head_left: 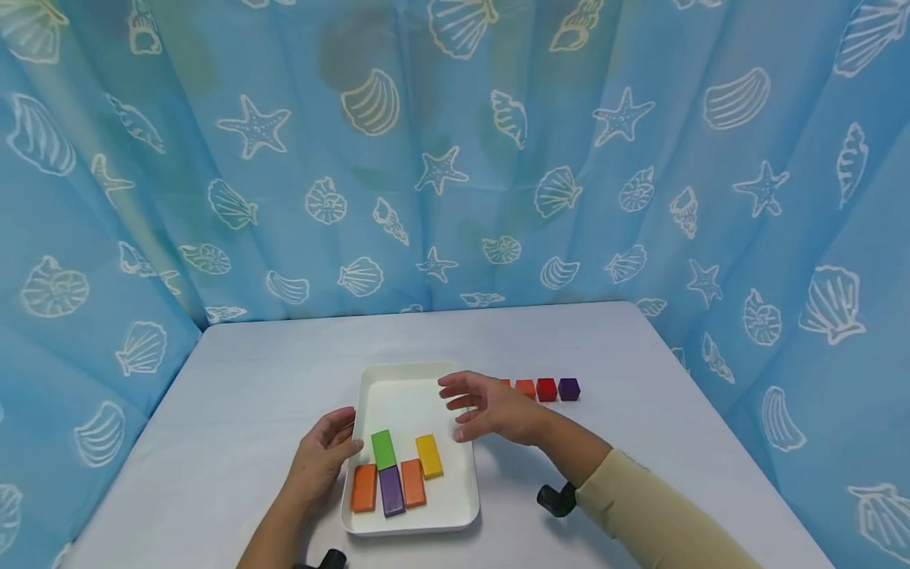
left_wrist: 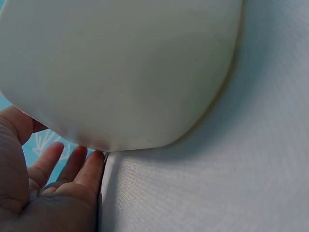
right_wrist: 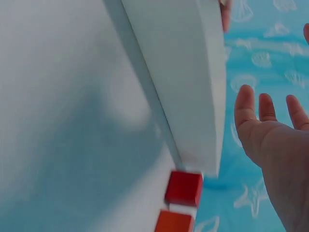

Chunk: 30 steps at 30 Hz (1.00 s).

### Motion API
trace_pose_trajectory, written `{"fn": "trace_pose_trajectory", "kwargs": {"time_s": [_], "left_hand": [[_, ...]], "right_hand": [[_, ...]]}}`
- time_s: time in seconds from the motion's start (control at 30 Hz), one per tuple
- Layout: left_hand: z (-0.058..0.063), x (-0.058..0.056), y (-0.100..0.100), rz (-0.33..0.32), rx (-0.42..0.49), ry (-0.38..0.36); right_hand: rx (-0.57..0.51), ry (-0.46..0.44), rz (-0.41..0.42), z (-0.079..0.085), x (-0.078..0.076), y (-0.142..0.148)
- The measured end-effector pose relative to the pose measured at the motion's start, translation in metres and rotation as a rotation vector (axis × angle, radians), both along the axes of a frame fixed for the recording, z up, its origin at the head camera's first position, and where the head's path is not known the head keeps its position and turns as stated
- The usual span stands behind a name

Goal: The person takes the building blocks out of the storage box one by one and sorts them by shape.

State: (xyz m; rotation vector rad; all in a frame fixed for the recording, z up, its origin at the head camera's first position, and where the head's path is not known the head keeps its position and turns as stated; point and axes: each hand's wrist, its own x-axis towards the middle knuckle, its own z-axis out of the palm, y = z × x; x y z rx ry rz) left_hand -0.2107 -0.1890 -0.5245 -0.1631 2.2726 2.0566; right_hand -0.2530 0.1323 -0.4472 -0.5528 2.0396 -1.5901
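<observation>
My left hand (head_left: 321,458) holds the left side of a white tray (head_left: 455,506), thumb at the rim and fingers along the outer wall. In the left wrist view, the fingertips meet the edge of the tray (left_wrist: 145,87). Inside the tray's near half lie a green block (head_left: 383,450), a yellow block (head_left: 430,456), a purple block (head_left: 391,491), an orange block (head_left: 364,487) and another orange block (head_left: 413,483). Over the tray's right rim hovers my right hand (head_left: 498,409), its fingers loosely spread with nothing between them.
Beyond the right hand stands a row of small cubes: an orange one (head_left: 525,388), a red one (head_left: 547,390) and a purple one (head_left: 569,389), plus one partly hidden. A white cloth covers the table (head_left: 270,371). A shell-patterned blue curtain (head_left: 455,213) hangs behind.
</observation>
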Motion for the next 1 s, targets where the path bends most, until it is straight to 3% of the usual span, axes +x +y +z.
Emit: {"fn": "trace_pose_trajectory", "kwargs": {"time_s": [0.27,0.63,0.8,1.0], "left_hand": [[-0.003,0.001,0.007,-0.009,0.037,0.016],[-0.001,0.001,0.004,0.014,0.029,0.008],[-0.001,-0.001,0.004,0.01,0.031,0.009],[-0.002,0.001,0.004,0.006,0.033,0.013]], "right_hand": [[0.235,0.023,0.059,-0.009,0.008,-0.03],[0.778,0.286,0.092,-0.012,0.019,-0.069],[0.86,0.316,0.084,-0.014,0.022,-0.077],[0.871,0.379,0.091,-0.019,0.02,-0.078]]}}
